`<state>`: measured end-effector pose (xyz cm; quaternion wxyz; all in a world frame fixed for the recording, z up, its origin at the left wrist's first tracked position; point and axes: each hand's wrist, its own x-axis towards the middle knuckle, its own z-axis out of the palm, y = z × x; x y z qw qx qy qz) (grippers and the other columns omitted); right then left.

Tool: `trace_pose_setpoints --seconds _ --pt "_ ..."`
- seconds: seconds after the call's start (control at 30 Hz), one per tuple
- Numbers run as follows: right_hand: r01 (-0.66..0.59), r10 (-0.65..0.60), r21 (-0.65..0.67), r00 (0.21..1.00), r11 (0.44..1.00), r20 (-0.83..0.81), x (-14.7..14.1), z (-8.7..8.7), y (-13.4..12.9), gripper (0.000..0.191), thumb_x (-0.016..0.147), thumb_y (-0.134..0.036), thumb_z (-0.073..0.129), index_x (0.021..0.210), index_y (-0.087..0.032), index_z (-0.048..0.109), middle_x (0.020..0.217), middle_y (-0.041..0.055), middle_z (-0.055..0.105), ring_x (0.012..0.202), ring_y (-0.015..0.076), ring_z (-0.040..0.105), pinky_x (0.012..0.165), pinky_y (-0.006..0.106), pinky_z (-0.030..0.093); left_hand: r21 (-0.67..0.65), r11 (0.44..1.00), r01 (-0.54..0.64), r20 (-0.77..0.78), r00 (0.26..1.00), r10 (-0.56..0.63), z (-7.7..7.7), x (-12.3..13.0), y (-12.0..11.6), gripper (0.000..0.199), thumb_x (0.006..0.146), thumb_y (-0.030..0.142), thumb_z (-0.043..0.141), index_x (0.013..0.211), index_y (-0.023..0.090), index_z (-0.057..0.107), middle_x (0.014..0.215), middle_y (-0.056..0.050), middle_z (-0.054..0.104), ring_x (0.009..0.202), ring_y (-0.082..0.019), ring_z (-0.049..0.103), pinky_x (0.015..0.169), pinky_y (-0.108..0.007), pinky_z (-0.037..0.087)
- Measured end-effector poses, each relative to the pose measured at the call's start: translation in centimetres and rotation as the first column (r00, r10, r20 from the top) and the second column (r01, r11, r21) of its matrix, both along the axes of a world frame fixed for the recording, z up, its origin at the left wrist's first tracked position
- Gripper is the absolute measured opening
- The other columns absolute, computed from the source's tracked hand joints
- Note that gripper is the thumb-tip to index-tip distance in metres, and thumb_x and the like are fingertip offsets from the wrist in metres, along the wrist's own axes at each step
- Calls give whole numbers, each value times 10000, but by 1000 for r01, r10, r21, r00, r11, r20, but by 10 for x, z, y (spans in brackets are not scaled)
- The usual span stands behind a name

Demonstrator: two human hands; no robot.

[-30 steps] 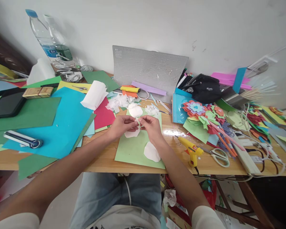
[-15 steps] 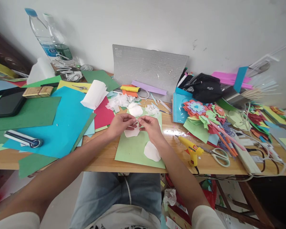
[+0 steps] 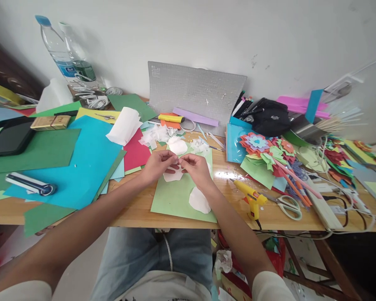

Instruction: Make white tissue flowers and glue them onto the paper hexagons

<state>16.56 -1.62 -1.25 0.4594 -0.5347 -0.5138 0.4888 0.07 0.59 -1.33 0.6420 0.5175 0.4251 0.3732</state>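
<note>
My left hand (image 3: pixel 161 166) and my right hand (image 3: pixel 196 168) meet fingertip to fingertip above a light green sheet (image 3: pixel 172 202). Both are closed in a pinch, and what they hold between the tips is too small to make out. Under the fingers lies a white paper piece (image 3: pixel 173 176), partly covered. Another rounded white piece (image 3: pixel 199 200) rests by my right wrist, and a third (image 3: pixel 177 146) is just beyond the fingertips. Torn white scraps (image 3: pixel 156 133) are heaped behind my left hand.
A yellow glue gun (image 3: pixel 252 198) and scissors (image 3: pixel 290 207) lie at the right, near paper flowers (image 3: pixel 257 143). A paper roll (image 3: pixel 124 125), blue sheet (image 3: pixel 81 167) and stapler (image 3: pixel 30 184) are at the left. Behind, a grey cutting mat (image 3: pixel 194 92) leans on the wall.
My right hand has shifted slightly left, and its fingertips are now closer to those of my left hand. The camera view has moved a little.
</note>
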Motion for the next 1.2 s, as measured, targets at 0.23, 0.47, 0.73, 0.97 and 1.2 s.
trace_pose_setpoints --seconds 0.23,0.47,0.73,0.97,1.2 --pt "0 0 1 1000 1000 -6 1 0 0 253 728 -455 708 720 -203 682 672 -4 620 623 126 556 599 258 532 4 1000 -1 12 1000 1 4 0 -2 417 774 577 678 859 170 643 846 -48 681 838 -211 710 659 -297 597" --pt "-2 2 2 1000 1000 -18 2 1 0 253 730 -456 710 728 -204 685 674 -5 616 631 126 559 597 254 526 10 999 34 22 999 -35 4 -1 -2 388 754 533 718 883 173 648 879 -63 705 866 -226 710 665 -313 598" --pt "11 -13 61 999 998 44 3 -1 0 270 744 -471 708 767 -203 706 738 13 658 661 139 579 602 261 529 26 999 27 -22 999 -27 0 -1 0 407 743 527 742 878 156 644 852 -75 708 867 -223 707 665 -313 601" --pt "12 -26 122 993 993 114 5 1 2 276 759 -478 683 735 -202 679 732 16 657 659 150 574 604 275 514 -17 1000 22 -12 1000 -23 1 1 -1 425 744 549 733 883 155 657 853 -83 716 869 -226 708 680 -322 606" --pt "55 -61 91 996 994 59 8 -5 4 291 738 -492 703 743 -201 682 693 2 644 594 132 541 606 272 484 -56 997 44 -3 999 -44 5 0 -1 455 695 554 770 882 150 680 870 -105 737 854 -239 714 675 -332 608"
